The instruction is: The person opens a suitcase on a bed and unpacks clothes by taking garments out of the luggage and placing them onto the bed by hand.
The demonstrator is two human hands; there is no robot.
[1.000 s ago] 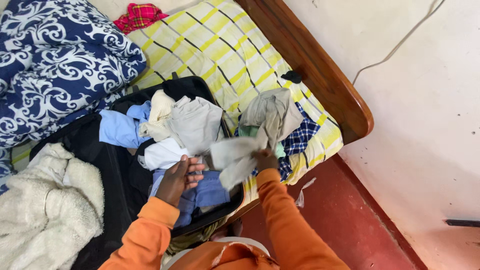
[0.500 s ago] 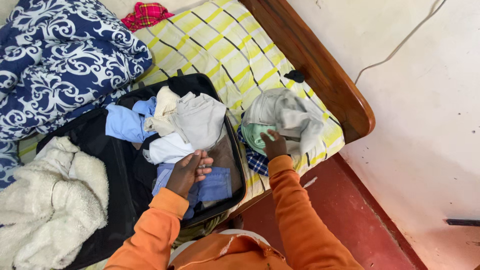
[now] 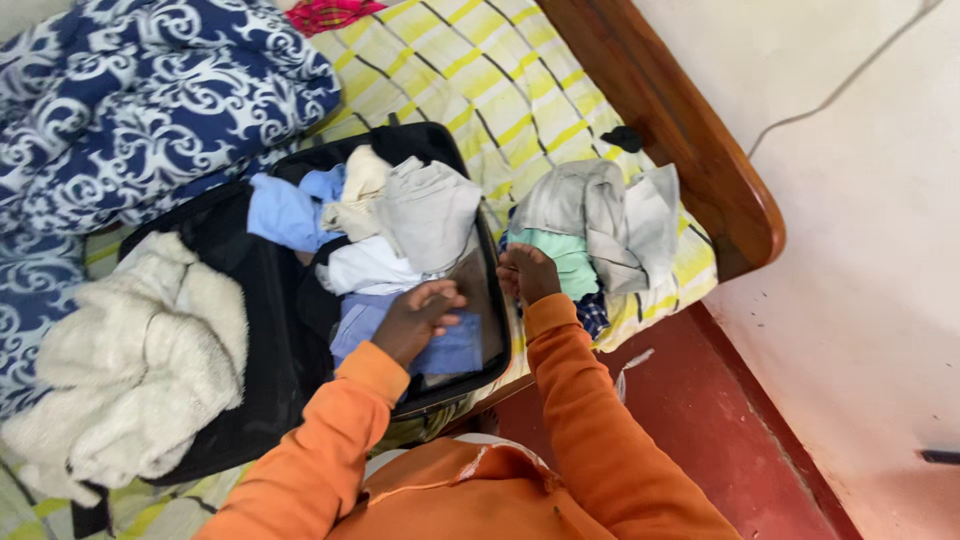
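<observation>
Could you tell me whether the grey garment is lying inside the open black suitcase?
No, the grey garment lies on the yellow checked bedsheet beside the black suitcase, atop a mint-green piece.

One open black soft-sided suitcase (image 3: 262, 330) lies on one bed made up with a yellow-and-white checked sheet (image 3: 480, 75), bounded by one dark wooden bed frame (image 3: 690, 130). Two bare hands are in view, the left hand (image 3: 415, 320) and the right hand (image 3: 527, 273), both on orange sleeves, alongside two heaps of garments: the mixed blue, white and grey pile in the case (image 3: 385, 235) and the grey, mint-green and checked pile on the sheet (image 3: 600, 225). Also counted: one navy-and-white patterned duvet (image 3: 150, 100), one cream fleecy blanket (image 3: 130, 370), one red tartan cloth (image 3: 335, 12), one small black item (image 3: 625, 138) and one thin cable on the wall (image 3: 850, 75).
</observation>
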